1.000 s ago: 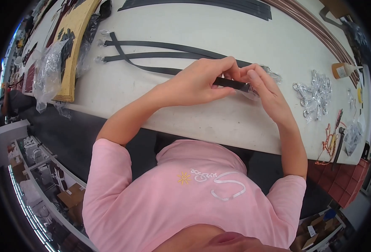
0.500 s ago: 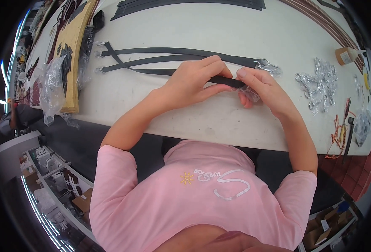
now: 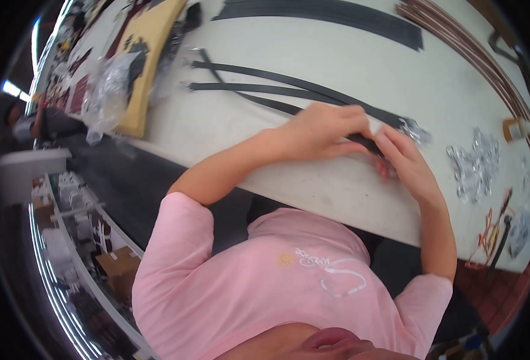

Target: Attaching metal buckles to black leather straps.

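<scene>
Black strap [image 3: 271, 104]: end is held above white table [image 3: 325, 186], pinched by left hand [image 3: 322, 133]; tip is met by right hand [image 3: 408, 165], grip undeterminable. Less strap is exposed than before; handling is judged concentrated there.

Cannot make out the gripped end of the black strap [image 3: 368, 143], hidden among the blurred fingers of the left hand [image 3: 325, 132] and right hand [image 3: 408, 163]. Cannot count the plastic-wrapped metal clasps [image 3: 476, 165], smeared into one silvery pile. Cannot trace the dark strips [image 3: 322, 17] past the upper edge or the pink shirt [image 3: 235, 282] past the lower, nor discern much of the distant co-worker [image 3: 26, 127], small and blurred.
</scene>
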A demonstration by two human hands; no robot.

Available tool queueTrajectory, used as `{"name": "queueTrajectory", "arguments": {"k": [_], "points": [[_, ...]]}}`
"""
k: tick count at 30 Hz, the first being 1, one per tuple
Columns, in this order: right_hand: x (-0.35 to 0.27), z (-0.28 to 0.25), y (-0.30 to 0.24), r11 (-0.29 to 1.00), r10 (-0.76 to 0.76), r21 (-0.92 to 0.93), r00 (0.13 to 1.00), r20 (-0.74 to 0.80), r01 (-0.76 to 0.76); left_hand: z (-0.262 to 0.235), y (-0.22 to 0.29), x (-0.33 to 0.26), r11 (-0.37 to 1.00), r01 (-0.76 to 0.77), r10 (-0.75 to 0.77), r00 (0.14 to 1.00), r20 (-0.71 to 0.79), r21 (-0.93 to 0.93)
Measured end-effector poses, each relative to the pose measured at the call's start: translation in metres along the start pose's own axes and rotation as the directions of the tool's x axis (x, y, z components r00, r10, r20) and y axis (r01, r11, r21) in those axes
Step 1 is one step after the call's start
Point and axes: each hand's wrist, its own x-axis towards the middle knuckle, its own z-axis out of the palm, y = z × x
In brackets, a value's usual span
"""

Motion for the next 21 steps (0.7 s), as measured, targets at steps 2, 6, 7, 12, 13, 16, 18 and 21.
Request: {"name": "queueTrajectory", "arguments": {"k": [2,6,7,12,13,16,18,21], "points": [[-0.007,-0.002,0.005,0.995,-0.017,-0.093,0.999,0.029,0.020,0.002,-0.001,0.002,0.999,-0.050,0.051,0.998,0.044,-0.009],[-0.013,0.009,0.004,0.987,-0.012,-0.158,1.000,0.001,0.012,0.001,0.009,-0.003,0.990,-0.081,0.074,0.995,0.068,0.115],[-0.010,0.013,0.004,0.986,-0.050,-0.160,0.999,-0.009,0.048,-0.001,0.011,-0.005,0.989,-0.094,0.085,0.993,0.078,0.118],[-0.008,0.014,0.000,0.995,0.014,-0.099,1.000,0.001,-0.014,-0.003,0.008,-0.009,0.962,-0.143,0.138,0.990,0.036,0.232],[-0.008,0.014,0.000,0.994,0.005,-0.112,1.000,0.003,-0.005,-0.003,0.008,-0.009,0.959,-0.148,0.146,0.989,0.026,0.242],[-0.012,0.013,-0.006,0.999,0.017,-0.037,0.998,0.054,-0.015,-0.008,0.015,-0.009,0.948,-0.182,0.187,0.982,0.007,0.260],[-0.013,0.012,0.001,1.000,0.006,-0.017,0.999,0.048,-0.005,-0.004,0.017,-0.011,0.944,-0.192,0.197,0.980,0.009,0.270],[-0.014,0.015,0.007,0.999,-0.034,0.001,0.999,0.013,0.034,-0.002,0.019,-0.012,0.944,-0.189,0.193,0.981,0.012,0.272]]}}
